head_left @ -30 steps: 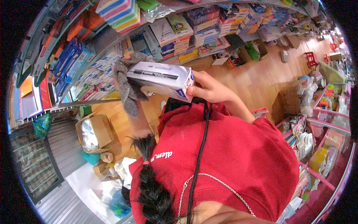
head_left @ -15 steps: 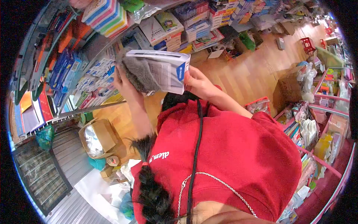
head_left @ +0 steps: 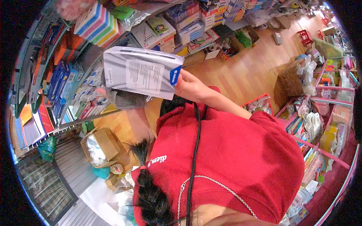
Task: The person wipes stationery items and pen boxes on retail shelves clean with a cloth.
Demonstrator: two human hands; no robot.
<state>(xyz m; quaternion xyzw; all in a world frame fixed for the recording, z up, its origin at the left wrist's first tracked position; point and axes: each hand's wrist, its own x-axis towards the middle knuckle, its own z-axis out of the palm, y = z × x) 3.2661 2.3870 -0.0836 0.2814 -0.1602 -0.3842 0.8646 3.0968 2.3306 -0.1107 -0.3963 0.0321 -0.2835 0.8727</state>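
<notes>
My right hand [head_left: 187, 86] grips the right end of a white and grey box [head_left: 141, 71], thumb beside its blue corner label. The box is raised in front of my chest, and its broad side with a printed text panel shows. Just below the box's lower left edge is a grey cloth [head_left: 130, 99], held in my left hand [head_left: 101, 91]. That hand is blurred and mostly hidden by the cloth and the box, with only some fingers showing at the left.
Shelves of boxed stock [head_left: 92, 92] stand close on the left, with a stack of coloured pads [head_left: 98, 24] above. An open carton [head_left: 101, 147] sits on the floor at lower left. Racks of goods [head_left: 307, 120] line the right, and a brown carton [head_left: 288, 84] stands beside them.
The cloth has moved off the box's broad side to below its lower edge, uncovering the printed panel. The box has shifted left, with its face turned more into view.
</notes>
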